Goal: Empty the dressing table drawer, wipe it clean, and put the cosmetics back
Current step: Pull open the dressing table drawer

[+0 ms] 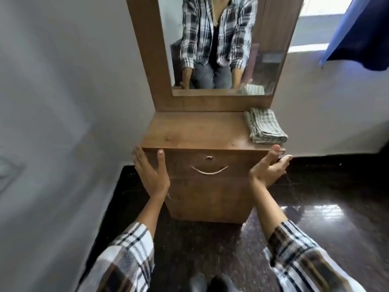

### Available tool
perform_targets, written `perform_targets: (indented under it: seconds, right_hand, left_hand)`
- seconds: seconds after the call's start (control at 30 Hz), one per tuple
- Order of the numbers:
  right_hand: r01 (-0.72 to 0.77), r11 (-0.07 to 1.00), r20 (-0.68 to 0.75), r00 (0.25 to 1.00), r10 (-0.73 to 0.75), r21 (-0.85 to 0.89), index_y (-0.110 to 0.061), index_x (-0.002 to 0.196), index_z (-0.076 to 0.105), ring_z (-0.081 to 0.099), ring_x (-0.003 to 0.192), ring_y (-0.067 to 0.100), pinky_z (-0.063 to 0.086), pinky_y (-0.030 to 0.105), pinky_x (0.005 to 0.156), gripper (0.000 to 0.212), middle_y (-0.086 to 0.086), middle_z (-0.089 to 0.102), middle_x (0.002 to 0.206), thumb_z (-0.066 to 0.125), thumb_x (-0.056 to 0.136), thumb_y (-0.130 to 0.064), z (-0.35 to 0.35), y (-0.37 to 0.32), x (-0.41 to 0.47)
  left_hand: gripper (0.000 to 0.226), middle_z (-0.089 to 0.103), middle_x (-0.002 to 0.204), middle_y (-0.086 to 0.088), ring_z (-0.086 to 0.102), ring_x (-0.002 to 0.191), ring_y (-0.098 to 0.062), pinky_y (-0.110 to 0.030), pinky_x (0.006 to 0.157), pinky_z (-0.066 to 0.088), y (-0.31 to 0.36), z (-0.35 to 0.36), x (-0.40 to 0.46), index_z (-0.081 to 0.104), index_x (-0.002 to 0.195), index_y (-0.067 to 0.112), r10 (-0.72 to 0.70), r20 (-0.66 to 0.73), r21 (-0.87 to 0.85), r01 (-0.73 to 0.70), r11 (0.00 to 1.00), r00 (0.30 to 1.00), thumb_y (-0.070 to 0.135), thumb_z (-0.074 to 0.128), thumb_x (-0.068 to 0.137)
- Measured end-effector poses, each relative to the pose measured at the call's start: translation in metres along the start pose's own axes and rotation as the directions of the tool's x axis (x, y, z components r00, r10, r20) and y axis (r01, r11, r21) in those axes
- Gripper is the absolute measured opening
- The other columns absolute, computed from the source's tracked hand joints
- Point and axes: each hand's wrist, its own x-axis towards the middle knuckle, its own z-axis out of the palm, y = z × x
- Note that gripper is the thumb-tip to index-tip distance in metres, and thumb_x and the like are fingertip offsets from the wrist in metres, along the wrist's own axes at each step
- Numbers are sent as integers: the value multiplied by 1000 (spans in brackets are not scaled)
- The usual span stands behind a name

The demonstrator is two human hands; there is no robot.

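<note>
A brown wooden dressing table [195,131] stands against the wall. Its drawer [235,163] is closed, with a curved metal handle [209,170] and a round lock [208,158] above it. My left hand [150,172] rests flat on the drawer front's left corner, fingers spread, thumb on the front. My right hand [268,167] hovers at the right corner, fingers apart, holding nothing. A folded checked cloth [265,128] lies on the back right of the tabletop. No cosmetics are visible.
A tall mirror [216,45] in a wooden frame rises behind the tabletop and reflects the person in a plaid shirt. A white wall lies to the left, a dark glossy floor [315,207] below, and a blue curtain [362,32] at the upper right.
</note>
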Motion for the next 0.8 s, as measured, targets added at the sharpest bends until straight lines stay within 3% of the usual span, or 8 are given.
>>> perform_targets:
  seconds: [0.07,0.13,0.23,0.3,0.43,0.6,0.7,0.8]
  right_hand:
    - [50,996,-76,996,-44,71,-4,148,25,20,144,26,11,15,108,65,16,25,154,39,98,-44,11,10,6]
    - [123,983,-121,987,-107,134,-4,144,34,33,139,21,20,10,104,63,13,38,148,41,96,-44,17,19,8]
    - [224,958,-155,968,-197,180,-8,131,52,55,116,17,42,21,99,71,6,60,126,36,85,-59,18,24,10]
    - [252,960,-158,960,-232,125,-8,122,59,61,106,20,46,30,93,73,9,67,114,34,82,-64,14,28,12]
    - [256,963,-129,961,-244,85,-11,108,67,65,94,17,47,25,85,70,3,71,97,37,79,-67,3,27,11]
    - [166,985,-94,982,-163,35,-11,101,69,66,90,19,50,33,86,71,6,73,93,41,77,-71,-10,22,7]
    - [142,990,-69,988,-141,15,-8,99,70,66,91,21,51,32,86,58,8,73,93,56,81,-61,-20,20,2]
    - [109,994,-49,993,-109,6,-8,96,72,65,85,15,50,30,83,53,9,73,91,61,79,-57,-33,17,-3]
  left_hand:
    - [88,15,156,-3,14,142,-15,-24,113,14,-11,12,5,12,148,17,-26,-44,-154,19,988,999,70,33,81]
    - [73,26,152,-4,27,139,-16,-33,113,26,-22,22,10,19,147,17,-74,-52,-275,57,960,996,53,41,88]
    - [56,47,140,-6,46,125,-11,-22,101,42,-24,32,16,37,140,11,-138,-153,-410,64,910,978,39,46,93]
    - [46,57,128,-9,54,112,-5,-13,92,46,-24,36,20,48,131,4,-169,-219,-476,46,878,961,31,49,93]
    - [41,61,115,0,57,96,11,-4,81,44,-25,33,22,56,122,5,-191,-208,-475,72,877,959,32,54,91]
    - [42,60,110,8,56,100,0,-2,78,44,-19,21,15,58,118,13,-258,-189,-474,142,869,947,40,58,87]
    - [43,58,109,10,55,101,-1,-1,77,44,-16,10,10,58,117,15,-277,-161,-462,176,869,947,42,61,84]
    - [43,61,113,4,57,103,-8,-13,85,46,-18,-3,3,58,115,16,-301,-126,-411,226,883,945,45,62,82]
